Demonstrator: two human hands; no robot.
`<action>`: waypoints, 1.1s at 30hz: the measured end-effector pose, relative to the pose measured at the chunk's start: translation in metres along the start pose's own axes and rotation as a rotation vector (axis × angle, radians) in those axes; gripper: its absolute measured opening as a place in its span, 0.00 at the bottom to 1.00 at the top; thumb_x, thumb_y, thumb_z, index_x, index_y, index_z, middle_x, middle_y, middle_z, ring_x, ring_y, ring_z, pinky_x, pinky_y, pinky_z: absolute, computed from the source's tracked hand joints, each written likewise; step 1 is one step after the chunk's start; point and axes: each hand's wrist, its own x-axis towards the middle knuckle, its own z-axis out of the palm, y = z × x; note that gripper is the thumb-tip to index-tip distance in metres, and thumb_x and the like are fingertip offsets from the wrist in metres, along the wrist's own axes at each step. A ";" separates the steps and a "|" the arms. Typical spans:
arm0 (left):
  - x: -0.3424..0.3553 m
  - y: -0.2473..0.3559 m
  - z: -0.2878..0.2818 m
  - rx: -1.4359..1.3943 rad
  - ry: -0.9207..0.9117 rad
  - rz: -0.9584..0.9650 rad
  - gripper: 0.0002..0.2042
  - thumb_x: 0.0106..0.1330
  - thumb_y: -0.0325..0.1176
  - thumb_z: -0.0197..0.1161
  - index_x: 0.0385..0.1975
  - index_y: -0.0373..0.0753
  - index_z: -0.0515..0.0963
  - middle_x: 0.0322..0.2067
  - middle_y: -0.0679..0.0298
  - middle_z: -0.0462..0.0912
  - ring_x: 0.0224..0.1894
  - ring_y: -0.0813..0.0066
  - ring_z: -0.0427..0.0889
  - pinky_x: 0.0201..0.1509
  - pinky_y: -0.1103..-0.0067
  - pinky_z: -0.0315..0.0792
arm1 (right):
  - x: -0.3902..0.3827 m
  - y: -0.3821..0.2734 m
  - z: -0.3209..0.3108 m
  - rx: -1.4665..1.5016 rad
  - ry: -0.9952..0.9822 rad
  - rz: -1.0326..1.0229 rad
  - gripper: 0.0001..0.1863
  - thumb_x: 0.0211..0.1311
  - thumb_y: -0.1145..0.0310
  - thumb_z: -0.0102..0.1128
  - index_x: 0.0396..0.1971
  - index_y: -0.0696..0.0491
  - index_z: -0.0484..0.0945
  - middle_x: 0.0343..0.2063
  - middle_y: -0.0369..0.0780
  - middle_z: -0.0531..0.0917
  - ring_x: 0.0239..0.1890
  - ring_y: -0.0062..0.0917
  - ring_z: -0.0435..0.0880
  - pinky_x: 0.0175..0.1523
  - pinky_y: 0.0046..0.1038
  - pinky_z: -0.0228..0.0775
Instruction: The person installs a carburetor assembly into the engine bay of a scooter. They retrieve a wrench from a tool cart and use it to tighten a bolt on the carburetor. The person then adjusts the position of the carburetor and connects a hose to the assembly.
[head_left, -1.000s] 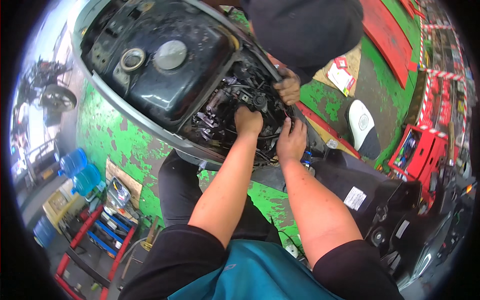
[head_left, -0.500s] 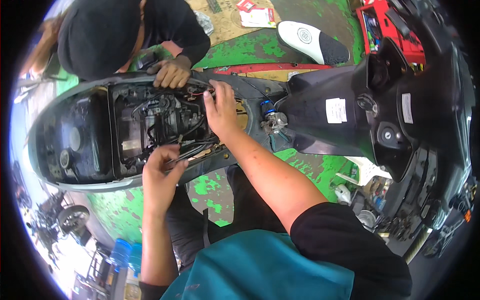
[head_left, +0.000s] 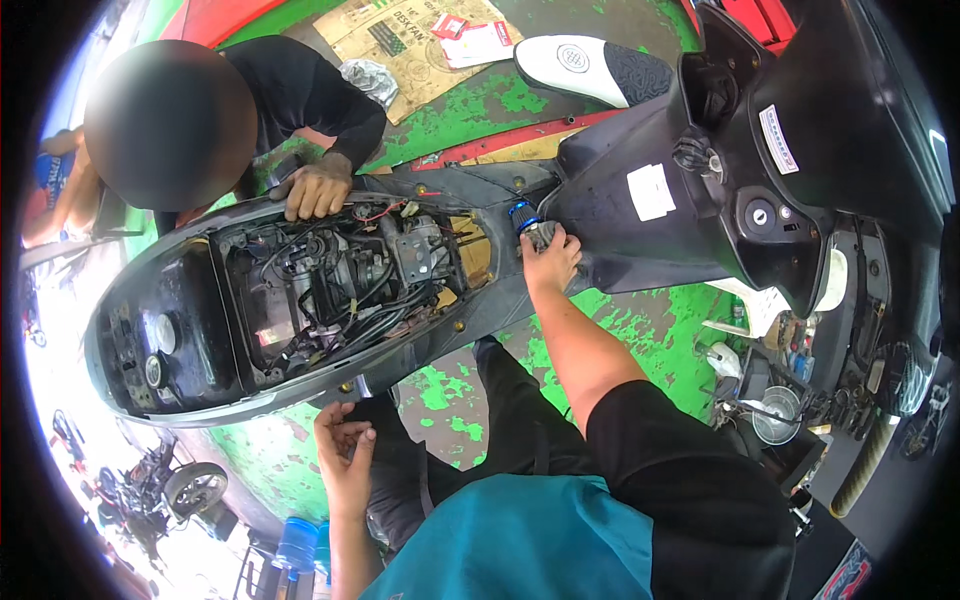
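My right hand (head_left: 552, 262) is closed round a carburetor (head_left: 541, 236) resting on the scooter's footboard. Its blue-ringed air filter (head_left: 522, 216) sticks out past my fingertips, while the hand covers much of the metal body. My left hand (head_left: 345, 440) hangs just off the near side of the scooter, its fingers loosely bent and apart, holding nothing I can see. Between the black fuel tank (head_left: 190, 320) and the footboard lies the uncovered engine bay (head_left: 360, 275), with hoses, wires and a metal bracket (head_left: 415, 258).
A co-worker's hand (head_left: 318, 188) rests on the far rim of the body. Beyond lie a white-and-black seat (head_left: 590, 70), flattened cardboard (head_left: 400, 60) and crumpled plastic (head_left: 370, 80). The front panel (head_left: 800, 130) rises at right. Parts and a clear bowl (head_left: 778, 412) stand at near right.
My right hand has moved right from the engine bay onto the carburetor. My left hand has withdrawn from the bay toward me. The co-worker's head has shifted back; the view has tilted.
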 end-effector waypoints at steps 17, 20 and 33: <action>-0.005 0.016 0.001 0.059 -0.024 0.111 0.30 0.71 0.18 0.63 0.71 0.35 0.61 0.62 0.53 0.74 0.49 0.74 0.82 0.55 0.77 0.76 | -0.056 0.038 -0.068 0.608 -0.175 -0.426 0.41 0.49 0.65 0.84 0.62 0.59 0.71 0.58 0.52 0.79 0.61 0.47 0.79 0.68 0.40 0.70; 0.003 0.025 0.008 -0.012 -0.012 0.148 0.30 0.68 0.19 0.66 0.69 0.35 0.64 0.61 0.53 0.78 0.49 0.73 0.83 0.53 0.77 0.77 | -0.073 0.038 -0.109 0.682 -0.191 -0.570 0.42 0.48 0.65 0.85 0.62 0.59 0.71 0.59 0.52 0.79 0.61 0.44 0.81 0.66 0.41 0.72; 0.036 0.142 0.001 0.644 -0.137 0.640 0.45 0.52 0.35 0.83 0.71 0.36 0.66 0.66 0.47 0.74 0.69 0.47 0.74 0.72 0.61 0.69 | -0.135 -0.096 -0.255 0.385 -0.260 -1.474 0.27 0.41 0.73 0.78 0.46 0.49 0.78 0.61 0.36 0.80 0.64 0.37 0.77 0.64 0.44 0.72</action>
